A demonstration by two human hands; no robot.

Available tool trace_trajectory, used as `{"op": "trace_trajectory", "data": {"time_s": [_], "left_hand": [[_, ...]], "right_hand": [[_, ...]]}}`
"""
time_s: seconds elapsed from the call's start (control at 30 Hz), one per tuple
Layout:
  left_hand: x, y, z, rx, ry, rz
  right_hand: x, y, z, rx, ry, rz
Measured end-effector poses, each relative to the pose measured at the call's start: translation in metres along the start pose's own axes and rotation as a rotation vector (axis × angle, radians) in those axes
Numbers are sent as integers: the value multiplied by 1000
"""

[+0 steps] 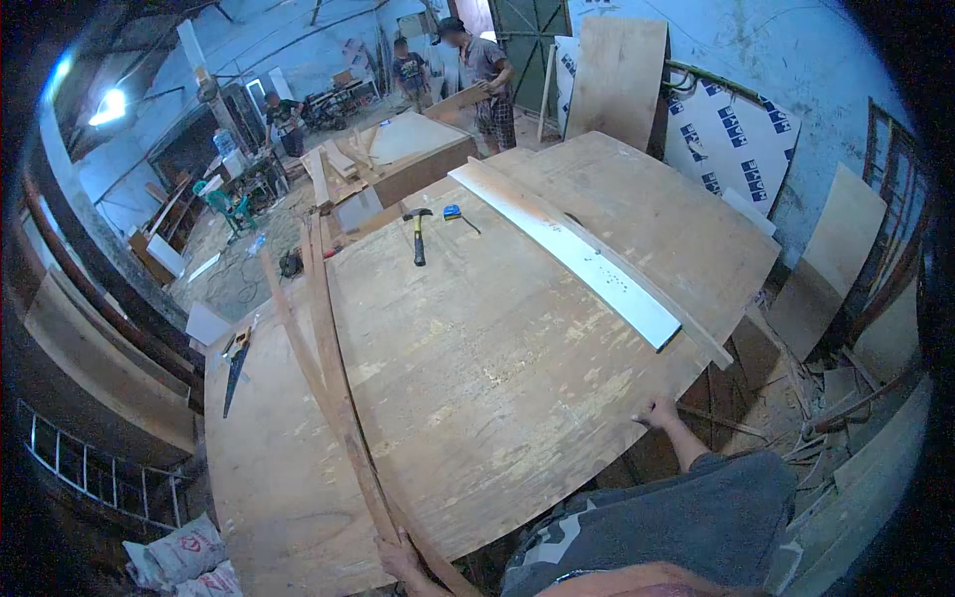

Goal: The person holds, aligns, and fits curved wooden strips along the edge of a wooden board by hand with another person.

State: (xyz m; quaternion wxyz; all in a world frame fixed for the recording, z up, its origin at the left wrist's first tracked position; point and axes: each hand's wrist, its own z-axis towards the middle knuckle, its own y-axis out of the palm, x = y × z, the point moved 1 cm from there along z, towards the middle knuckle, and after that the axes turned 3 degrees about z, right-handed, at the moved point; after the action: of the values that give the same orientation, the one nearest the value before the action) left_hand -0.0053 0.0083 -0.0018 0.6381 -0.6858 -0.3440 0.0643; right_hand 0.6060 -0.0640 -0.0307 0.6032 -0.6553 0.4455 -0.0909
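Two long, thin wooden strips run lengthwise over a large plywood sheet (477,338) that forms the worktop. Near the front edge, my left hand (400,559) is closed around the near end of one wooden strip (343,418). The other, paler strip (290,323) crosses it at a slight angle. At the right front edge of the plywood, my right hand (657,410) rests with its fingers somewhat apart and nothing visible in it. A hammer (419,239) with a black and yellow handle and a blue tape measure (454,213) lie farther back.
A white board (567,254) lies across the sheet beside a narrow wooden batten (637,281). A handsaw (236,370) sits at the left edge. Panels (617,80) lean on the right wall. Behind, a person (482,80) holds a board; two other people stand farther off.
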Motion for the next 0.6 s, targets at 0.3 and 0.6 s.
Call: {"op": "trace_trajectory", "data": {"time_s": [0.3,0.6], "left_hand": [[11,-9,-5,15,38,3],[14,-14,-12,99,47,63]], "right_hand": [[21,18,12,48,-125,94],[7,9,3,77,-74,64]]}}
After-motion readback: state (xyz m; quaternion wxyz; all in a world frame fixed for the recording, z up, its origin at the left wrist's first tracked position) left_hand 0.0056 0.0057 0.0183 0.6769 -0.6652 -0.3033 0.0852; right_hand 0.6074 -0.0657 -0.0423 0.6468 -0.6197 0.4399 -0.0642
